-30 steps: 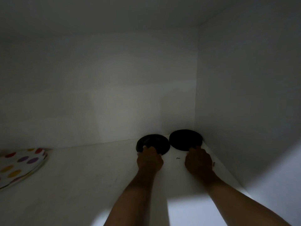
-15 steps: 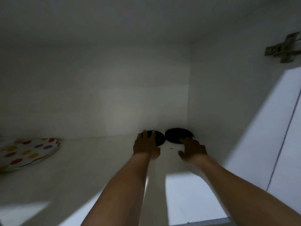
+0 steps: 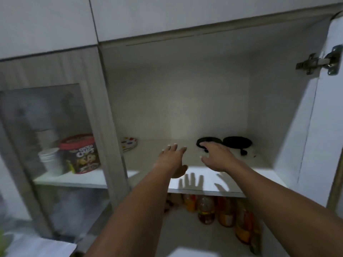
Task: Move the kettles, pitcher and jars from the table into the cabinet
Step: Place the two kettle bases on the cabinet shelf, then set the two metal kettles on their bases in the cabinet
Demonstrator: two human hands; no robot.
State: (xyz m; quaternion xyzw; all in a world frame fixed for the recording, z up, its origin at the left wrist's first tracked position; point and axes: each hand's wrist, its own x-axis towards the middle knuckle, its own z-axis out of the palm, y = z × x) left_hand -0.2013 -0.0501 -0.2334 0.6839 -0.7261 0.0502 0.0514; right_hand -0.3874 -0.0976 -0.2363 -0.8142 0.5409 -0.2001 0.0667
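there, hovering splayed and empty over the front half of the cabinet shelf [image 3: 148,160]: left hand [image 3: 173,160], fingers spread, gripping nothing. just beside it toward the shelf's right end, hanging likewise slack and empty, right hand [image 3: 217,157], fingertips [image 3: 202,144] overlapping the near rim of the left black disc [image 3: 208,140]; touching or only in front of it, cannot tell. sitting side by side at the shelf's back right corner, that disc and the right black disc [image 3: 236,141], both lying flat. resting at the shelf's back left, a dotted plate [image 3: 129,143]. falling on the shelf's front edge, shadows of both hands. standing below the shelf, bottles [image 3: 206,210] in orange and yellow. standing left of the shelf behind a glass door [image 3: 37,127], a red-lidded tub [image 3: 81,154] and stacked white cups [image 3: 49,156]. hanging open at the shelf's right, the cabinet door [image 3: 326,127] with its hinge [image 3: 319,61].
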